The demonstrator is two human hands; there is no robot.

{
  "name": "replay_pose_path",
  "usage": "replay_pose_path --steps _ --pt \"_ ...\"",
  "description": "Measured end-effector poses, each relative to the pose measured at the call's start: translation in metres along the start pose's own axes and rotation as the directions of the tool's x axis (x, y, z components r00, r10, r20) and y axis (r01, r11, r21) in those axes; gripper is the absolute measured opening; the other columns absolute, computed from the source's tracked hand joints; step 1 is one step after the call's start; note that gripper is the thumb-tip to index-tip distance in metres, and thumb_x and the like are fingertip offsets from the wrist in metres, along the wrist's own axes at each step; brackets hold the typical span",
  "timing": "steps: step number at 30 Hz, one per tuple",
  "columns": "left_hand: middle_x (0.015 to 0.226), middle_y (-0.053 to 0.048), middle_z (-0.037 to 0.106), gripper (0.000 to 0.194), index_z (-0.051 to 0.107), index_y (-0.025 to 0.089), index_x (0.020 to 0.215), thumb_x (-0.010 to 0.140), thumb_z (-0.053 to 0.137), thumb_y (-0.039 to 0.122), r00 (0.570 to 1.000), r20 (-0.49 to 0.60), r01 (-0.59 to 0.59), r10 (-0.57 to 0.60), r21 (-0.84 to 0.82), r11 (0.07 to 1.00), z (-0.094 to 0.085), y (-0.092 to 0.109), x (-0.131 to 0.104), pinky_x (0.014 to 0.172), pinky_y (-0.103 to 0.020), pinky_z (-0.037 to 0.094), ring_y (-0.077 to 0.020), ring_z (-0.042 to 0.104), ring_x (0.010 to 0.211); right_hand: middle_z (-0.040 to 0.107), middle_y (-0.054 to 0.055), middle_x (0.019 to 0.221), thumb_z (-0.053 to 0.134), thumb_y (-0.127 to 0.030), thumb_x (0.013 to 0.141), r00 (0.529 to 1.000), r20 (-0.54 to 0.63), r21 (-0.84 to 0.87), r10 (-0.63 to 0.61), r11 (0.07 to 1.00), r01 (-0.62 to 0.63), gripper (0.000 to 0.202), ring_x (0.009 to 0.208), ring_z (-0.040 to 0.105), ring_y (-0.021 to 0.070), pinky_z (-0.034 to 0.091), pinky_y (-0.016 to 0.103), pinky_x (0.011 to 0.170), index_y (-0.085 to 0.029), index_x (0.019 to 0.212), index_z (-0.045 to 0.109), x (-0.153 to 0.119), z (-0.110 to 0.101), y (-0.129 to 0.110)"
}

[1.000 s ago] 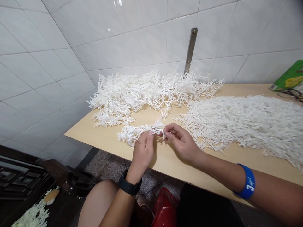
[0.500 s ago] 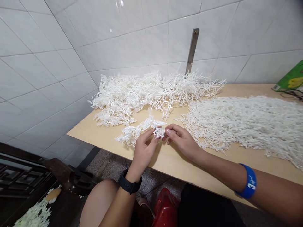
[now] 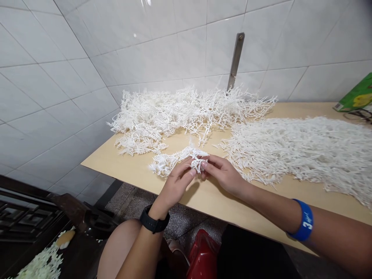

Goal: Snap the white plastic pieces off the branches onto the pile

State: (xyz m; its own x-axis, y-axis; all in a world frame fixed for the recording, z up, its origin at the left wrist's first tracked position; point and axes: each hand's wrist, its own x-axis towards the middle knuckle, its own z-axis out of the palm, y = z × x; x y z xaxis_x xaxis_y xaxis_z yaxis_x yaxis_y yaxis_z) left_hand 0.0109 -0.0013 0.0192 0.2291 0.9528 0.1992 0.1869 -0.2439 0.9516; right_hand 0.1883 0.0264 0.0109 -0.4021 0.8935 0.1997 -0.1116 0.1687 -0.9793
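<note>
Near the front edge of the wooden board, my left hand (image 3: 178, 185) is closed on a white branched plastic piece (image 3: 197, 164). My right hand (image 3: 222, 172) pinches the same piece from the right, its thumb and forefinger on the fine tips. More of the white branching trails to the left, behind my left fingers, over the board (image 3: 136, 168). A tangled heap of white branches (image 3: 174, 110) lies behind my hands. To the right spreads a wide, flatter pile of short white sprigs (image 3: 302, 151).
A metal bracket (image 3: 236, 60) stands against the tiled wall. At the right back is a green package (image 3: 356, 95) beside a dark cord. Below the board are a red glossy object (image 3: 203, 254) and, at lower left, dark furniture with pale pieces (image 3: 43, 261).
My left hand has shifted slightly left and down, with its wrist. The held piece has turned between my fingers, and its trailing part has moved a little to the right.
</note>
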Motion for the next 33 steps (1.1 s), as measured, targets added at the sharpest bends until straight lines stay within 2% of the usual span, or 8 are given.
replay_pose_path --steps 5,9,12,18,22,25,28,33 --pt "0.125 -0.015 0.066 0.072 0.068 0.02 0.123 0.086 0.041 0.076 0.987 0.152 0.082 -0.054 -0.186 0.979 -0.009 -0.006 0.0 0.108 -0.046 0.042 -0.0315 0.051 0.129 0.064 0.005 0.074 0.059 -0.052 0.09 0.995 0.09 -0.05 -0.033 0.998 0.037 0.037 0.069 0.06 0.0167 0.051 0.033 0.067 -0.016 0.085 0.066 -0.003 -0.002 0.0" --pt "0.123 -0.014 0.068 0.087 0.071 0.02 0.116 0.083 0.023 0.084 0.982 0.173 0.119 -0.077 -0.247 0.962 -0.009 -0.005 0.001 0.113 -0.043 0.036 -0.0292 0.051 0.13 0.066 0.006 0.079 0.058 -0.052 0.091 0.989 0.144 -0.07 -0.047 0.996 0.057 0.037 0.073 0.061 0.0182 0.051 0.034 0.07 -0.016 0.086 0.067 -0.006 -0.001 0.001" --pt "0.122 -0.013 0.069 0.082 0.073 0.018 0.112 0.086 0.025 0.08 0.981 0.143 0.165 -0.13 -0.269 0.949 -0.008 -0.009 0.001 0.112 -0.041 0.038 -0.0278 0.055 0.126 0.066 0.006 0.083 0.053 -0.046 0.094 0.98 0.191 -0.127 -0.057 0.988 0.082 0.033 0.08 0.062 0.02 0.05 0.035 0.075 -0.017 0.087 0.066 -0.008 0.001 0.0" --pt "0.11 -0.011 0.073 0.043 0.073 0.016 0.107 0.088 0.06 0.053 0.987 -0.07 0.131 -0.147 -0.204 0.97 -0.006 -0.016 0.003 0.1 -0.041 0.048 -0.0253 0.066 0.105 0.065 0.003 0.084 0.05 -0.035 0.097 0.987 0.116 -0.26 -0.111 0.956 0.139 0.023 0.082 0.059 0.019 0.046 0.032 0.077 -0.018 0.091 0.066 -0.006 0.004 -0.001" --pt "0.127 -0.011 0.067 0.04 0.07 0.018 0.12 0.086 0.067 0.04 0.994 -0.024 0.104 -0.109 -0.16 0.982 -0.007 -0.006 0.001 0.109 -0.04 0.042 -0.0255 0.058 0.123 0.063 0.003 0.077 0.047 -0.035 0.098 0.982 0.153 -0.323 -0.112 0.933 0.157 0.029 0.073 0.056 0.0172 0.044 0.03 0.069 -0.017 0.082 0.064 -0.005 0.004 -0.002" --pt "0.142 -0.009 0.057 0.046 0.062 0.024 0.132 0.087 0.066 0.035 0.99 0.08 0.131 -0.114 -0.248 0.96 -0.008 -0.001 -0.004 0.112 -0.041 0.039 -0.0258 0.051 0.131 0.066 0.006 0.087 0.045 -0.034 0.099 0.97 0.204 -0.285 -0.13 0.94 0.186 0.029 0.083 0.06 0.0195 0.046 0.031 0.076 -0.017 0.087 0.066 -0.006 0.004 -0.002" --pt "0.146 -0.007 0.053 0.04 0.066 0.026 0.127 0.087 0.066 0.033 0.979 0.171 0.175 -0.114 -0.402 0.899 -0.009 -0.001 -0.006 0.11 -0.041 0.042 -0.0275 0.051 0.132 0.068 0.008 0.097 0.045 -0.032 0.1 0.965 0.224 -0.281 -0.137 0.939 0.199 0.028 0.094 0.062 0.0219 0.047 0.035 0.084 -0.018 0.095 0.068 -0.007 0.006 -0.002" --pt "0.138 -0.011 0.06 0.036 0.072 0.021 0.119 0.084 0.071 0.029 0.975 0.139 0.216 -0.171 -0.442 0.871 -0.008 -0.007 -0.002 0.105 -0.038 0.045 -0.0283 0.056 0.126 0.07 0.007 0.095 0.047 -0.03 0.099 0.982 0.155 -0.365 -0.106 0.918 0.157 0.027 0.089 0.064 0.022 0.047 0.034 0.08 -0.02 0.098 0.071 -0.008 0.007 -0.004"
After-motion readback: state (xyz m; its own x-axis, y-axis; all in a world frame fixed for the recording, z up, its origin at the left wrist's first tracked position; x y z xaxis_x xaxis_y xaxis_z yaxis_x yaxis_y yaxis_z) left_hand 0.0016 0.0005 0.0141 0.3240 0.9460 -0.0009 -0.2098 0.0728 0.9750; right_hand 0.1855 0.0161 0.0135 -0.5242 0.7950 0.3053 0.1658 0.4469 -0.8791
